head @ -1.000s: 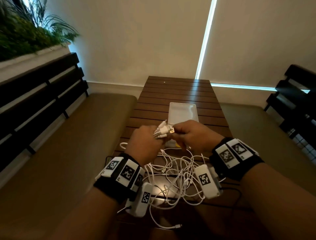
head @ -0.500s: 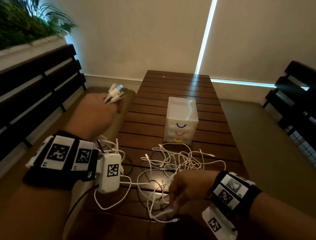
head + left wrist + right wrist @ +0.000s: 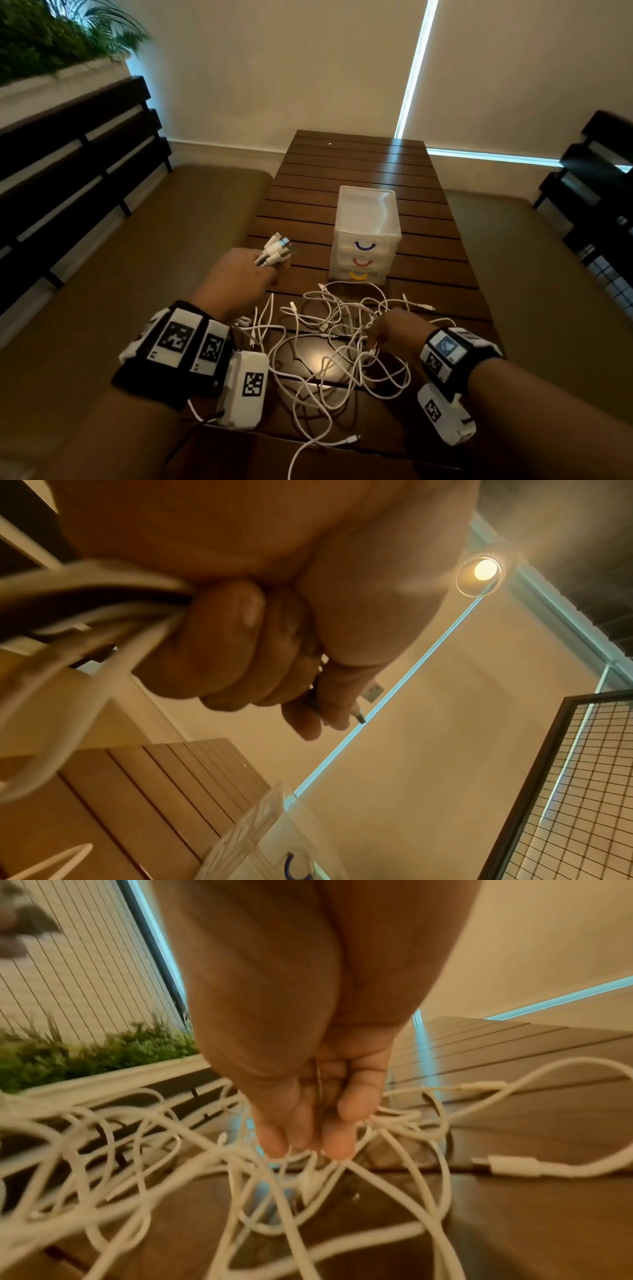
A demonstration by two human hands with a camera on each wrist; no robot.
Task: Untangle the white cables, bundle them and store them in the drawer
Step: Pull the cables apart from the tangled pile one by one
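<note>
A tangle of white cables (image 3: 329,342) (image 3: 171,1150) lies on the near half of the slatted wooden table (image 3: 359,164). My left hand (image 3: 270,267) (image 3: 308,696) is raised over the table's left side. It grips several cables in a fist, and their plug ends (image 3: 277,251) (image 3: 373,689) stick out past the fingers. My right hand (image 3: 375,342) (image 3: 308,1148) reaches down into the tangle, and its fingertips (image 3: 339,1150) pinch a few strands there. Just beyond the tangle stands a small clear drawer unit (image 3: 366,219) (image 3: 274,840), its three drawers closed.
Cushioned benches flank the table on the left (image 3: 137,274) and right (image 3: 548,274), with dark slatted backrests (image 3: 68,154). A planter with greenery (image 3: 51,44) sits at top left. One cable end (image 3: 352,438) trails toward the near table edge.
My left hand swung back from far left to the table with the plug ends. My right hand moved from the near edge up into the middle of the tangle.
</note>
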